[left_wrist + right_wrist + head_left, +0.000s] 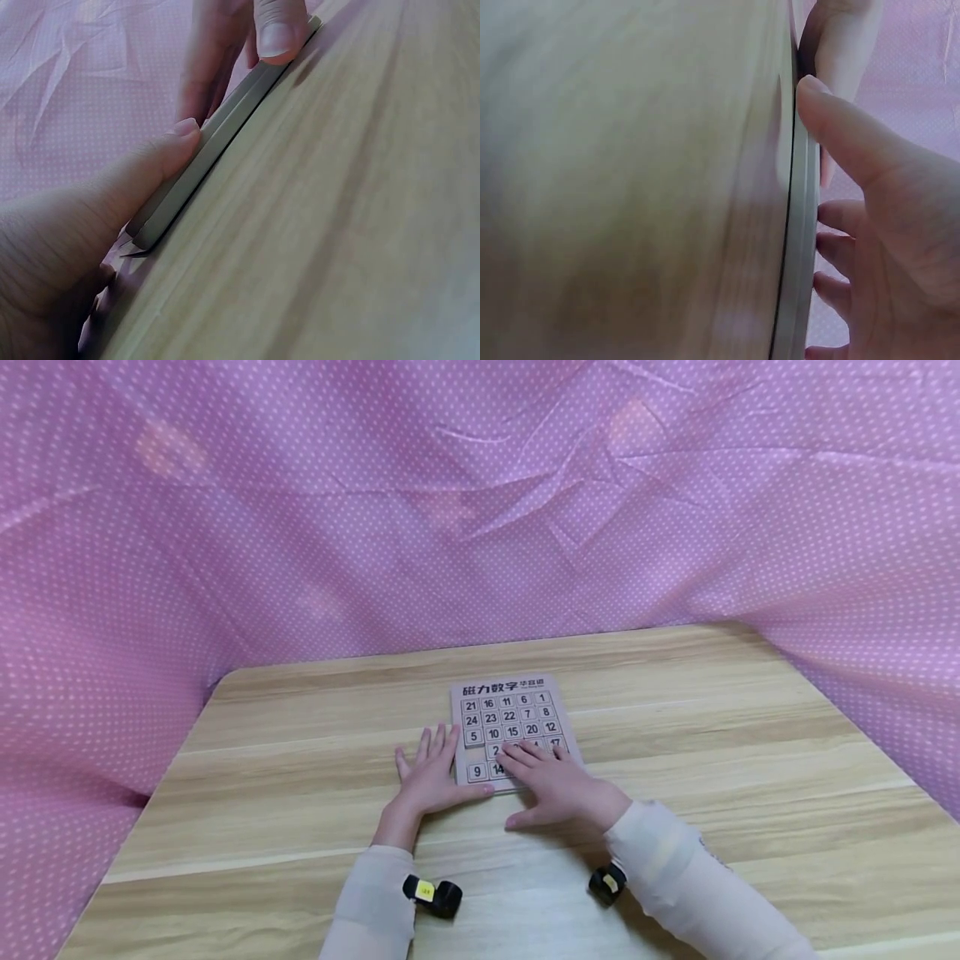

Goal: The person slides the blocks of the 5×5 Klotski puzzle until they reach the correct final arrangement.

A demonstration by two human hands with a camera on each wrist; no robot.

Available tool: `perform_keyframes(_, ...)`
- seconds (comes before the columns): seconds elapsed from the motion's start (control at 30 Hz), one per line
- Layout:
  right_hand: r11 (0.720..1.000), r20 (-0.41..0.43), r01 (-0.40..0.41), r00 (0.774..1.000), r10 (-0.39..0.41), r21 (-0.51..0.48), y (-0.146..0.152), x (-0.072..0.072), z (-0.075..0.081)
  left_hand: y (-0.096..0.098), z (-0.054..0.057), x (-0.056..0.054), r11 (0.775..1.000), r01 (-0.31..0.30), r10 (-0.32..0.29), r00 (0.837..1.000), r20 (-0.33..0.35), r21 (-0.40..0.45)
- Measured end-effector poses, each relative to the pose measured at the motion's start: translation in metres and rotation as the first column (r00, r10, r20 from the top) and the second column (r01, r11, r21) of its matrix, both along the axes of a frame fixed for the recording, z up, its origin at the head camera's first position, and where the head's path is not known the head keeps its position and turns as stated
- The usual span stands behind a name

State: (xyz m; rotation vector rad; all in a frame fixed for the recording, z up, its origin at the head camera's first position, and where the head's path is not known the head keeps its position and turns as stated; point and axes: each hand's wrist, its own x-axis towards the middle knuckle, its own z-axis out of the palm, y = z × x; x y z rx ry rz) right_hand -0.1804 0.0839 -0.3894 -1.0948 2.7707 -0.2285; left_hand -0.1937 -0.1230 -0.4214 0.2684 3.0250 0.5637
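A number sliding puzzle lies flat on the wooden table, its tiles marked with black numbers. One slot at the left of the fourth row has no tile. My left hand rests beside the left side with its fingers spread and straight, its thumb at the lower-left edge. Over the lower rows, my right hand touches the tiles with extended fingertips and covers several of them. In the left wrist view, the left thumb presses the puzzle's side edge. The right wrist view has the right fingertips on the tile face.
The light wood table has rounded far corners. Pink polka-dot cloth hangs behind it and along both sides. Black wrist cameras sit on both sleeves, low over the table.
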Motion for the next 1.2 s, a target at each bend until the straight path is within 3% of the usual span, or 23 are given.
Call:
perform_keyframes(0.23,1.000,-0.001,0.001,1.000,-0.001,0.005,-0.006,0.007,0.002,0.000,0.001,0.001,1.000,-0.001,0.001,1.000,0.000,0.001)
perform_keyframes(0.5,0.996,-0.070,-0.041,0.996,0.047,0.074,-0.019,0.014,0.002,-0.002,0.000,0.001,1.000,0.005,-0.005,1.000,-0.018,-0.013)
perform_keyframes(1.2,0.992,-0.045,0.060,0.997,-0.055,0.112,-0.031,-0.004,0.001,0.000,-0.002,0.001,1.000,0.002,-0.003,1.000,-0.027,-0.014)
